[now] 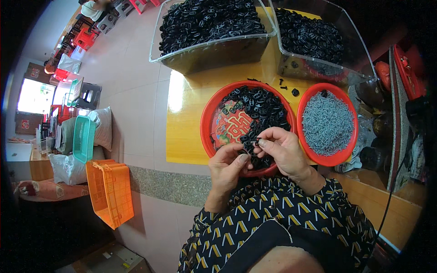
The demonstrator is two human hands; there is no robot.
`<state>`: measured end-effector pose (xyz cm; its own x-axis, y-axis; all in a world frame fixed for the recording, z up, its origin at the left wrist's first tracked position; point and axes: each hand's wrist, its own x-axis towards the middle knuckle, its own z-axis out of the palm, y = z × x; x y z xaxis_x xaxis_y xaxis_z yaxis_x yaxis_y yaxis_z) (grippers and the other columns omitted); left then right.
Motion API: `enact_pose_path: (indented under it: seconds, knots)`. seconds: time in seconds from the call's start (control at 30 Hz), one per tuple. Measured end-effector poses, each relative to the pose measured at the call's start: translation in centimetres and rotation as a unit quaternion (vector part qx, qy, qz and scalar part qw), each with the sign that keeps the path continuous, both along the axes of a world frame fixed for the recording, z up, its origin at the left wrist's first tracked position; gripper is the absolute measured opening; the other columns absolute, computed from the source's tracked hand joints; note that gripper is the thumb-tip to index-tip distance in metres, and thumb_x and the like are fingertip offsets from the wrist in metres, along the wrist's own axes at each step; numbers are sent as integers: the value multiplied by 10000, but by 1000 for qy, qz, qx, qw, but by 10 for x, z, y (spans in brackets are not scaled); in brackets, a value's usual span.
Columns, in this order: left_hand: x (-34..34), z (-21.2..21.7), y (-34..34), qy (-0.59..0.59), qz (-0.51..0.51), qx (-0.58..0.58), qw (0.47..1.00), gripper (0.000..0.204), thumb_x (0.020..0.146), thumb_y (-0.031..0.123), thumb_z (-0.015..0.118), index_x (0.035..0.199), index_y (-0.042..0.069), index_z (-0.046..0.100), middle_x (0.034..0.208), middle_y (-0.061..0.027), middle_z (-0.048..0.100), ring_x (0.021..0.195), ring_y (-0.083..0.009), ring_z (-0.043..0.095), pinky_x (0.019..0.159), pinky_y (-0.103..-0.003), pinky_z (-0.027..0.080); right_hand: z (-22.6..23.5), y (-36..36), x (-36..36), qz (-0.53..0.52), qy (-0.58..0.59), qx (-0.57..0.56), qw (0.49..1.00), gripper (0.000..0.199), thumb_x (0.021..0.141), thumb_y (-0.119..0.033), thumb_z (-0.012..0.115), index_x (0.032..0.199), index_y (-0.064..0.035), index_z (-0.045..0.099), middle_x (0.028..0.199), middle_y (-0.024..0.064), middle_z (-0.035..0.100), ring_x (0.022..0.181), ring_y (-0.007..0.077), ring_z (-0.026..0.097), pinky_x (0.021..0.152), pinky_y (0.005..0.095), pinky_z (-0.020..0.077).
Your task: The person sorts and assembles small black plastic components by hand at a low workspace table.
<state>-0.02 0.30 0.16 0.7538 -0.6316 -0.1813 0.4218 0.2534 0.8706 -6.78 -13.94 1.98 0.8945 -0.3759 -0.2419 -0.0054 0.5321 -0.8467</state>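
My hands meet over the near edge of a red plastic basin [207, 105] with a printed bottom. Small black oval plastic parts with holes [260, 103] are heaped along its right side. My right hand [287, 152] pinches a small dark piece [257, 141] between thumb and forefinger. Close beside it, my left hand [227, 169] has its thumb and fingertips closed together; what they hold is too small to make out. To the right of my right hand stands a red bowl [300, 113] full of grey screws [328, 125].
Two clear plastic bins [214, 50] [359, 50] of black parts stand at the back of the yellow table [186, 132]. A few loose dark pieces [295, 92] lie between basin and bowl. On the left floor are an orange crate [109, 193], a green basket [83, 139] and sacks [104, 127].
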Motion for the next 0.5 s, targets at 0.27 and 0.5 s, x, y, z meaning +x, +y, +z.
enact_pose_path:
  seconds: [0.27,0.5]
  knots:
    - [3,-2,-1,-7,-21,2,1000,278,773,13,567,1038,-26,493,759,-66,558,616,-113,517,550,-205,416,10,-4,-5,55,90,-111,988,80,790,-43,550,855,3,557,695,-21,535,587,24,489,519,160,405]
    - [3,-9,2,-4,-33,-64,997,279,766,15,579,1029,-24,494,788,-83,561,623,-123,521,561,-215,426,9,3,-3,45,60,-156,985,102,758,20,557,856,4,538,682,-25,521,570,10,479,485,145,383]
